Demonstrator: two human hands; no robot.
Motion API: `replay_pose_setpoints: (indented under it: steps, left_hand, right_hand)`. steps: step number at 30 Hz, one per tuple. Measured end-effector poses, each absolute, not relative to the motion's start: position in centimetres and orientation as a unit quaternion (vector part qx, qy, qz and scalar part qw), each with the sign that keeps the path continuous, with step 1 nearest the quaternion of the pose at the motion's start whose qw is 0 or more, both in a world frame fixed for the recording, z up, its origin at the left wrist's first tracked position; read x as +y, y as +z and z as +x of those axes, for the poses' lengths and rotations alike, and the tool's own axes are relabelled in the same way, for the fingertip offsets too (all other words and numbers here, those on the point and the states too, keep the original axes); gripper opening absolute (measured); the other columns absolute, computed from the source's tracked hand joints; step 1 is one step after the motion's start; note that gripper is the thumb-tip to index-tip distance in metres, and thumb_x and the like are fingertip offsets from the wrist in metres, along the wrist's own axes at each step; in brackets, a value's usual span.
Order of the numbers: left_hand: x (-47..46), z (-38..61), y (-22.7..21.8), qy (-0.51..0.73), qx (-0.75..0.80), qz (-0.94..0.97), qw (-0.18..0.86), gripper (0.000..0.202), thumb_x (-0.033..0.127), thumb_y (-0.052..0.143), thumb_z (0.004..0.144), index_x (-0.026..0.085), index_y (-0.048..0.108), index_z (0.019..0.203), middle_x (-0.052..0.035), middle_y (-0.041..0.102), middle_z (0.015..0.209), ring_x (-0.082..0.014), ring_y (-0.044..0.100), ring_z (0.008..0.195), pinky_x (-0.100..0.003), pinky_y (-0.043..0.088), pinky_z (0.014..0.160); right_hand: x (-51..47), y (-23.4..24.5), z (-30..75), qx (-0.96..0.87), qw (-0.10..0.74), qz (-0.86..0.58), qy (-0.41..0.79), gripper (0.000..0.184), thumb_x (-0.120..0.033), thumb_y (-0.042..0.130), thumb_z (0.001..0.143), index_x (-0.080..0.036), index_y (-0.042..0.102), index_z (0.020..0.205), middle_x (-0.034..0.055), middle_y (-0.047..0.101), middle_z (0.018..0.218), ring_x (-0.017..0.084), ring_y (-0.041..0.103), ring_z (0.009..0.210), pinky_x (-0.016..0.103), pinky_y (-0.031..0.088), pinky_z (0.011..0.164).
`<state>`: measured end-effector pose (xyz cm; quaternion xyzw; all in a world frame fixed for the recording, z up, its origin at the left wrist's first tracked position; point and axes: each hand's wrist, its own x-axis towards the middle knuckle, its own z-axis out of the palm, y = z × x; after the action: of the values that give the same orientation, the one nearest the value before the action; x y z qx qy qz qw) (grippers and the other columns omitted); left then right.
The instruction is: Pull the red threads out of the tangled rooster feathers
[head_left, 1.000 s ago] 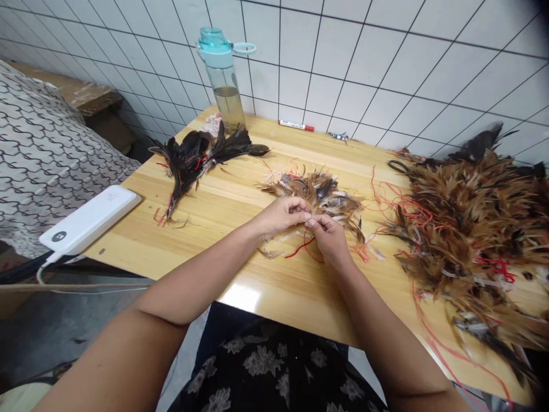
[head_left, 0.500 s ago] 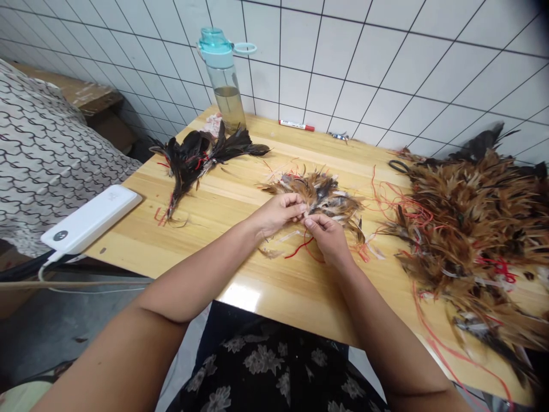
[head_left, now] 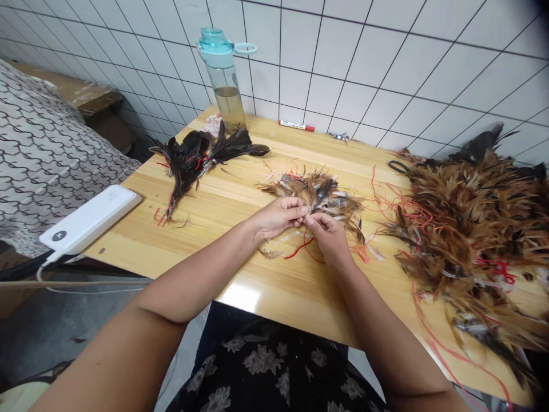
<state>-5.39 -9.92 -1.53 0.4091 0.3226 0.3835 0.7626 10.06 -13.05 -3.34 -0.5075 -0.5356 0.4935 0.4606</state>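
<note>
My left hand (head_left: 278, 217) and my right hand (head_left: 328, 234) meet at the middle of the wooden table (head_left: 240, 274), fingertips pinched together on a small bunch of brown feathers (head_left: 319, 191) lying just beyond them. A red thread (head_left: 300, 247) trails on the table under my hands. Both hands are closed in a pinch on the feather stems.
A big heap of brown feathers with red threads (head_left: 476, 229) fills the right side. A bundle of black feathers (head_left: 195, 157) lies at the left, a water bottle (head_left: 223, 77) behind it, a red marker (head_left: 295, 125) by the tiled wall. A white power bank (head_left: 90, 218) sits at the left edge.
My hands have shifted very slightly, the fingers working on the feather bunch. Nothing else has moved.
</note>
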Motion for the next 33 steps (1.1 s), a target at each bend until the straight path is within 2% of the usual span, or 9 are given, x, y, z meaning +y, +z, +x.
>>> replay_pose_setpoints:
  steps: [5, 8, 12, 15, 20, 24, 28, 31, 33]
  left_hand:
    - [-10.0, -5.4, -1.2, 0.39, 0.329, 0.424, 0.748, 0.043, 0.042, 0.084, 0.061, 0.012, 0.055, 0.071, 0.0028, 0.052, 0.064, -0.0048, 0.044, 0.058, -0.02, 0.034, 0.058]
    - [-10.0, -5.4, -1.1, 0.401, 0.333, 0.45, 0.725, 0.041, 0.042, 0.081, 0.063, 0.013, 0.053, 0.071, 0.0032, 0.05, 0.064, -0.0053, 0.042, 0.057, -0.021, 0.032, 0.057]
    - [-10.0, -5.3, -1.2, 0.385, 0.384, 0.566, 0.62, 0.026, 0.034, 0.07, 0.074, 0.013, 0.055, 0.072, 0.0033, 0.05, 0.064, -0.0076, 0.042, 0.061, -0.022, 0.032, 0.059]
    - [-9.9, -5.2, -1.4, 0.367, 0.405, 0.636, 0.545, 0.015, 0.026, 0.064, 0.076, 0.014, 0.057, 0.072, 0.0028, 0.052, 0.067, -0.0097, 0.047, 0.067, -0.023, 0.035, 0.064]
    - [-9.9, -5.0, -1.5, 0.37, 0.385, 0.622, 0.572, 0.018, 0.029, 0.064, 0.075, 0.013, 0.056, 0.073, 0.0027, 0.052, 0.067, -0.0092, 0.047, 0.065, -0.022, 0.036, 0.064]
    - [-10.0, -5.3, -1.0, 0.39, 0.368, 0.597, 0.596, 0.024, 0.035, 0.067, 0.075, 0.013, 0.058, 0.077, 0.0008, 0.056, 0.07, -0.0095, 0.05, 0.066, -0.022, 0.038, 0.065]
    - [-9.0, -6.7, -0.6, 0.45, 0.446, 0.603, 0.485, 0.02, 0.03, 0.064, 0.077, 0.014, 0.062, 0.089, -0.0017, 0.062, 0.079, -0.0106, 0.053, 0.069, -0.023, 0.041, 0.068]
    - [-8.0, -7.9, -0.7, 0.446, 0.505, 0.642, 0.367, 0.013, 0.023, 0.059, 0.078, 0.014, 0.064, 0.086, -0.0019, 0.062, 0.08, -0.0109, 0.052, 0.069, -0.024, 0.04, 0.067]
    - [-7.6, -8.5, -0.8, 0.4, 0.519, 0.693, 0.301, 0.009, 0.021, 0.058, 0.078, 0.015, 0.065, 0.081, -0.0021, 0.062, 0.079, -0.0118, 0.052, 0.07, -0.025, 0.04, 0.068]
  right_hand:
    - [-13.0, -3.3, 10.2, -0.553, 0.45, -0.499, 0.492, 0.028, -0.048, 0.063, 0.075, -0.02, 0.062, 0.075, 0.0016, 0.067, 0.074, 0.015, 0.058, 0.071, 0.029, 0.047, 0.072]
    - [-13.0, -3.2, 10.4, -0.557, 0.441, -0.512, 0.483, 0.03, -0.05, 0.062, 0.075, -0.021, 0.063, 0.079, 0.0003, 0.064, 0.071, 0.014, 0.055, 0.067, 0.028, 0.045, 0.067]
    - [-12.7, -3.2, 10.8, -0.558, 0.433, -0.512, 0.489, 0.031, -0.05, 0.064, 0.072, -0.02, 0.065, 0.079, 0.0001, 0.063, 0.07, 0.014, 0.053, 0.065, 0.028, 0.044, 0.066]
    - [-12.5, -3.4, 11.0, -0.568, 0.431, -0.51, 0.481, 0.028, -0.047, 0.065, 0.072, -0.019, 0.066, 0.076, 0.0003, 0.062, 0.069, 0.014, 0.052, 0.066, 0.029, 0.043, 0.066]
    - [-12.4, -3.6, 11.2, -0.599, 0.434, -0.51, 0.44, 0.022, -0.042, 0.064, 0.073, -0.02, 0.068, 0.072, 0.0008, 0.061, 0.071, 0.016, 0.053, 0.071, 0.029, 0.042, 0.07]
    - [-12.6, -3.1, 11.1, -0.596, 0.438, -0.501, 0.45, 0.024, -0.042, 0.063, 0.076, -0.02, 0.064, 0.067, 0.0001, 0.057, 0.066, 0.015, 0.051, 0.069, 0.028, 0.041, 0.066]
    - [-12.5, -2.5, 11.5, -0.54, 0.469, -0.515, 0.472, 0.027, -0.046, 0.064, 0.075, -0.02, 0.061, 0.069, -0.0018, 0.052, 0.06, 0.013, 0.047, 0.062, 0.026, 0.038, 0.06]
    - [-12.2, -2.4, 12.1, -0.498, 0.51, -0.519, 0.472, 0.03, -0.049, 0.067, 0.073, -0.02, 0.061, 0.072, -0.0031, 0.051, 0.06, 0.011, 0.043, 0.058, 0.025, 0.036, 0.057]
    - [-12.0, -2.5, 12.4, -0.487, 0.522, -0.522, 0.467, 0.032, -0.051, 0.067, 0.073, -0.02, 0.061, 0.073, -0.0038, 0.05, 0.059, 0.01, 0.041, 0.056, 0.025, 0.035, 0.055]
